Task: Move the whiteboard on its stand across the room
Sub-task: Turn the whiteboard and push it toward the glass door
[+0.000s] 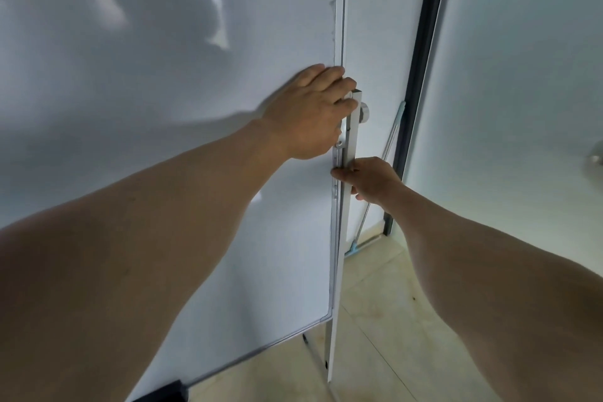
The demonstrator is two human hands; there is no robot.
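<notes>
The whiteboard [163,59] fills the left and centre of the view, its white glossy face close in front of me. Its grey metal stand post [339,254] runs down along the board's right edge to the floor. My left hand [313,111] is wrapped around the board's right edge near the top of the post, beside a round knob [363,112]. My right hand [372,178] grips the post just below, thumb on the front side. The stand's feet are mostly hidden.
A white wall and a dark vertical frame [421,52] with frosted glass panels [522,75] stand right behind the board. A thin mop or squeegee [378,173] with a teal head leans by the wall. Beige tiled floor [385,320] lies below right.
</notes>
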